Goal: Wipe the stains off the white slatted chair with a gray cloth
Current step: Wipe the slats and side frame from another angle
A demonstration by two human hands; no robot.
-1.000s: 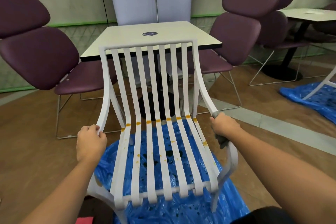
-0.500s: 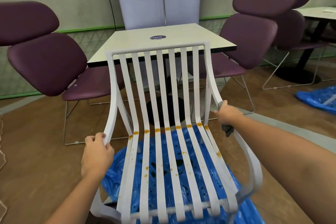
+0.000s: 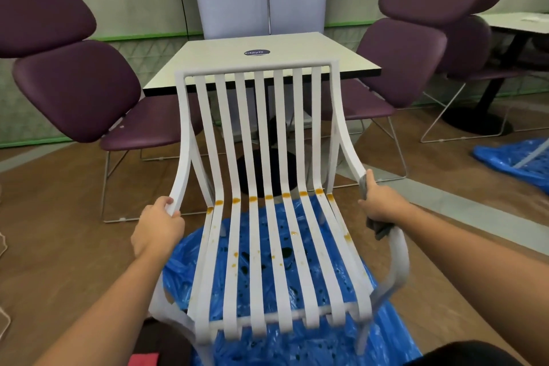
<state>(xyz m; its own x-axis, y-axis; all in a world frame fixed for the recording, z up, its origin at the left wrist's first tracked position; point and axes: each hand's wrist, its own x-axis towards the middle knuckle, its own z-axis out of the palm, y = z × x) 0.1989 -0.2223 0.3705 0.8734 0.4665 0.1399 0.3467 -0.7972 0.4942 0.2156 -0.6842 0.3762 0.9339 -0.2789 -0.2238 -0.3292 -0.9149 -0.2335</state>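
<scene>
The white slatted chair (image 3: 261,134) stands in front of me over a blue plastic sheet (image 3: 267,270). A row of orange stains (image 3: 269,197) crosses the slats where back meets seat, with smaller orange spots on the seat slats. My left hand (image 3: 157,226) grips the chair's left armrest. My right hand (image 3: 381,205) grips the right armrest together with a gray cloth (image 3: 377,227), whose ends stick out above and below my fist.
A square white table (image 3: 261,50) stands right behind the chair, with purple lounge chairs to its left (image 3: 74,83) and right (image 3: 416,47). A second blue sheet (image 3: 517,157) lies on the wooden floor at the right. Another table stands at the far right.
The chair looks nearer and higher in view, standing more upright and shifted right. Both hands keep their grips on the armrests.
</scene>
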